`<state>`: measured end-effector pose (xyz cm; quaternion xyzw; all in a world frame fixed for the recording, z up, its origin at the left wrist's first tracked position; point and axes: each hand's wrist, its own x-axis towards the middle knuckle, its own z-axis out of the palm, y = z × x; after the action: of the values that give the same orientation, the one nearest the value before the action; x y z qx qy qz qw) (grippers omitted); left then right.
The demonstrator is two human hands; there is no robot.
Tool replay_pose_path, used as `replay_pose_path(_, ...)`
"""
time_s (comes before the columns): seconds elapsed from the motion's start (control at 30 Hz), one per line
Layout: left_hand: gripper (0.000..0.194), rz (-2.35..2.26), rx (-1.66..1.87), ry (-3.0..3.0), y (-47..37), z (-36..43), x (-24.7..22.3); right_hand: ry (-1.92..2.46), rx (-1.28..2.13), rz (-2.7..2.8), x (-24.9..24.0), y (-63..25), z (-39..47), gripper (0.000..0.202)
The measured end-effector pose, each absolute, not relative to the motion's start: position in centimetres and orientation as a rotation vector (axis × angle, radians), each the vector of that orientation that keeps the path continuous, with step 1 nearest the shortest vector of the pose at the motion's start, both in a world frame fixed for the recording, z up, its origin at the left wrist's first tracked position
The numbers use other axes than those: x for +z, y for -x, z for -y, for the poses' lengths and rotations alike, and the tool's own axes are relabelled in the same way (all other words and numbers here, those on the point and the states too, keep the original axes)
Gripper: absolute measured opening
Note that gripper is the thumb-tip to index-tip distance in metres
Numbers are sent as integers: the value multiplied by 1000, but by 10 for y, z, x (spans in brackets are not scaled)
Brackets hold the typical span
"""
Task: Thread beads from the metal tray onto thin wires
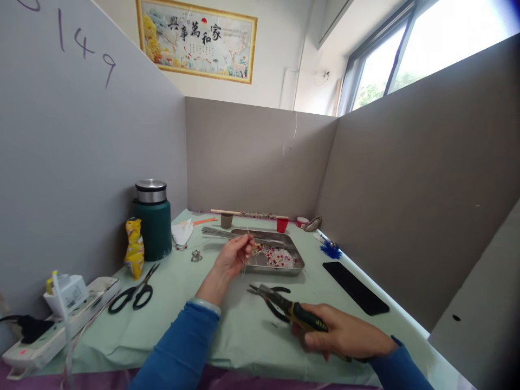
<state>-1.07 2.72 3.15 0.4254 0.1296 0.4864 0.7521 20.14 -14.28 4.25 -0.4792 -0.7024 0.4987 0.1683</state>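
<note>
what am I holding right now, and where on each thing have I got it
Your right hand holds pliers by the handles. Your left hand pinches what looks like thin wire partway along, ends showing above and below the fingers.

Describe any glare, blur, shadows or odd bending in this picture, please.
Head view: the window is blown out to white; the right hand looks slightly smeared, perhaps from movement. Also in the head view: soft shadow darkens the left partition beside the green flask, and the corner at upper right darkens with a bluish fringe, likely a wide-lens effect.
</note>
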Motion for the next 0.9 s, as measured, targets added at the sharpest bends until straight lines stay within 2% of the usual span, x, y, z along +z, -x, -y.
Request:
replay_pose_path(0.07, 14, -282, 1076, -895, 17, -29, 34, 1349, 1456, 2020, 43, -203, 147, 37)
replay_pose_path(0.13, 14, -286, 1077, -909, 22, -30, 36, 1424, 1347, 1968, 42, -206, 149, 37)
replay_pose_path(0.23, 15, -337, 1080, -938, 23, -31, 34, 1684, 983, 1774, 38, -222, 140, 36)
replay_pose_path(0.37, 19, -398, 986, -1043, 17, -31, 28, 2009, 294, 1661, 24, -251, 105, 29)
replay_pose_path(0.43, 21, -388, 939, -1103, 14, -31, 25, 2228, 132, 1610, 15, -260, 85, 29)
replay_pose_path(0.63, 21, -404, 911, -1164, 11, -32, 20, 2479, 46, 1635, -2, -253, 44, 34)
replay_pose_path(0.73, 21, -420, 920, -1158, 12, -33, 20, 2485, 52, 1684, -2, -246, 42, 35)
replay_pose_path(0.9, 20, -531, 936, -1160, 12, -32, 21, 2264, -227, 1761, 3, -235, 55, 37)
